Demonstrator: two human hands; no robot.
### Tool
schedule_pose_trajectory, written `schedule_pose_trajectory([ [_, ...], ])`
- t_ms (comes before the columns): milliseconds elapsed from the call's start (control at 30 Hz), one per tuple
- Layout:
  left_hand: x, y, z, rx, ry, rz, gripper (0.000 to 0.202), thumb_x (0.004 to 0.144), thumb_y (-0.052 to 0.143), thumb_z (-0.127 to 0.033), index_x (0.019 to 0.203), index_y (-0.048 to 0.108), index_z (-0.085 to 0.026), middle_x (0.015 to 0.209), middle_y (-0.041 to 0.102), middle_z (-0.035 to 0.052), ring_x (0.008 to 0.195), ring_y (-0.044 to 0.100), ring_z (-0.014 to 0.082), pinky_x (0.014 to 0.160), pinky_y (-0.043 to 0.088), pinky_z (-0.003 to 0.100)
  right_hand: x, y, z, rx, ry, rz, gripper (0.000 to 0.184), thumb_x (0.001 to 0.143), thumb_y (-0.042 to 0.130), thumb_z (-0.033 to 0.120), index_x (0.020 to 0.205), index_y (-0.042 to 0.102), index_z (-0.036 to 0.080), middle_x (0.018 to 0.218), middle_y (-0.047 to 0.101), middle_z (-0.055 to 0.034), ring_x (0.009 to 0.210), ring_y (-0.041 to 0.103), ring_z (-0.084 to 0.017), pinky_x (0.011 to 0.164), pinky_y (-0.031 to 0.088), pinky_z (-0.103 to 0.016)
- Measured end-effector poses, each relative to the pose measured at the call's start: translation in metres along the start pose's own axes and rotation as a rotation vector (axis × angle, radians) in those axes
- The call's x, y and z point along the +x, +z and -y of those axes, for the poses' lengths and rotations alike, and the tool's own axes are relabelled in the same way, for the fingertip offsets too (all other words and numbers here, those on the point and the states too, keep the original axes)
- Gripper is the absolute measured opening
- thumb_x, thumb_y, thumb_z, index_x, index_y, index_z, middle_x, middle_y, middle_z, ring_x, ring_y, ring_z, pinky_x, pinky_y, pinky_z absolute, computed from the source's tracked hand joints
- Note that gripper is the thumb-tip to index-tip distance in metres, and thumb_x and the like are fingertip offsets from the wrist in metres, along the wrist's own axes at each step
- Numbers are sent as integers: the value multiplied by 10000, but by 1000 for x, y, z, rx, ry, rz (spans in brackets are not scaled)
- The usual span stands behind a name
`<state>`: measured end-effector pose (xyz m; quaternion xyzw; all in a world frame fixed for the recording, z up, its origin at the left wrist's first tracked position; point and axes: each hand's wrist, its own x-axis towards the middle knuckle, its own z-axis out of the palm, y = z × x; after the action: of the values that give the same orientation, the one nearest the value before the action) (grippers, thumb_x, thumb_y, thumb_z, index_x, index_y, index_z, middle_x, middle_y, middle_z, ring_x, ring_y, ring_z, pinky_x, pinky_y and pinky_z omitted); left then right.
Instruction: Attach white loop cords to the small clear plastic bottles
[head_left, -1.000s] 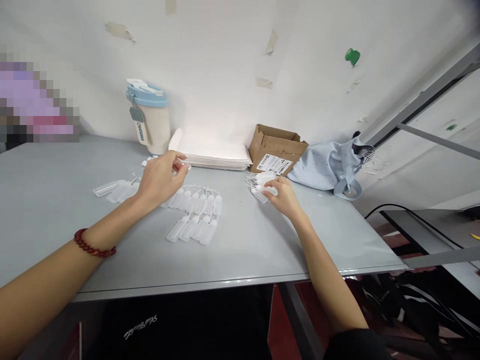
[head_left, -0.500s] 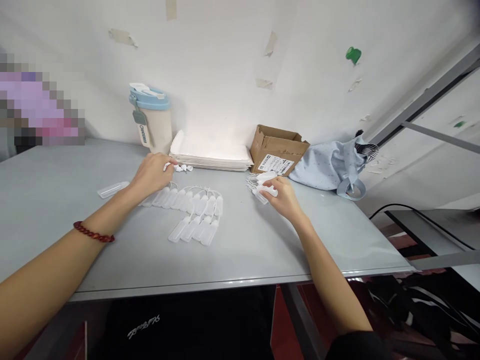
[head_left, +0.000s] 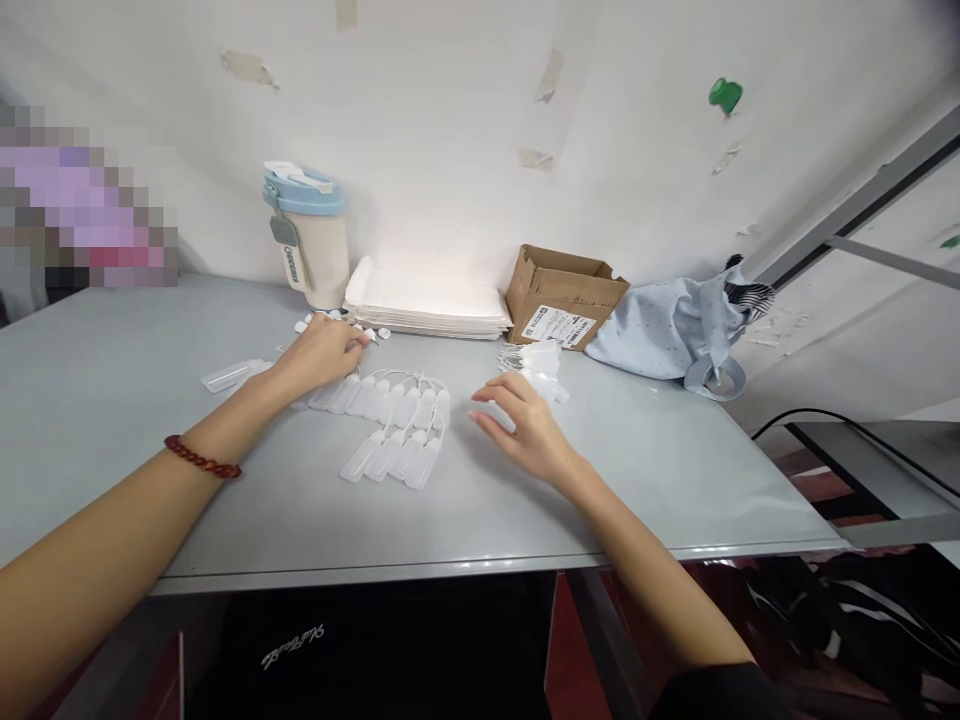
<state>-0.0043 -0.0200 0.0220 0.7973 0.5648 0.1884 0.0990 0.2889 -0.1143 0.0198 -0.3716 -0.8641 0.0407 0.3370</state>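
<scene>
My right hand hovers over the table, thumb and fingers apart with nothing between them. To its left lie several flat, translucent white plastic tags in overlapping rows, joined to thin white cords. Behind it, a bunch of similar white tags with cords rests in front of the cardboard box. My left hand is curled down among small white pieces near the paper stack; whatever its fingertips pinch is hidden. Two more translucent tags lie left of my left forearm.
A blue-lidded cream tumbler, a stack of white envelopes or sheets, an open cardboard box and a pale blue cloth bag line the wall. The grey table's front edge runs below my arms. A metal frame stands at right.
My right hand has let go of the white tag at the bunch and come back left and nearer, opening. My left hand has shifted slightly right among the small white pieces.
</scene>
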Motion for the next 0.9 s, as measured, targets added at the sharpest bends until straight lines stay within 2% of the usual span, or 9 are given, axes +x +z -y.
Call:
schedule_pose_trajectory([
  [133,-1,-5,-3,160,4,57,415,822,420,-240,1078,686,-51,937,709,112,946,579,287,870,400,351,-1,7,22,34,-108,105,216,940,485,308,1031,596,146,964,607,-120,888,558,-202,787,502,-358],
  [267,2,-2,0,172,-29,30,413,810,417,-241,1078,691,-87,983,716,109,963,619,275,823,419,316,-2,13,29,32,-121,168,263,947,472,347,1035,599,134,979,616,-127,896,558,-200,799,499,-347],
  [467,6,1,-2,177,-106,-38,389,763,441,-240,1058,670,-130,1055,704,130,1023,626,289,805,433,323,-3,24,34,-77,-55,140,473,905,444,552,1039,583,120,903,620,-113,798,573,-194,686,490,-323],
  [633,0,-3,-16,132,-96,-127,368,760,441,-254,1033,656,-131,1057,694,122,1013,622,282,812,447,334,-8,36,41,-218,-59,117,673,756,454,752,947,578,119,791,611,-88,711,588,-203,550,434,-298],
  [900,-7,-7,-38,48,-102,-185,297,751,475,-277,964,643,-158,1036,697,92,1001,621,267,849,463,336,-10,42,50,-340,-1,222,672,776,456,730,955,572,93,814,617,-102,702,612,-218,527,423,-301],
])
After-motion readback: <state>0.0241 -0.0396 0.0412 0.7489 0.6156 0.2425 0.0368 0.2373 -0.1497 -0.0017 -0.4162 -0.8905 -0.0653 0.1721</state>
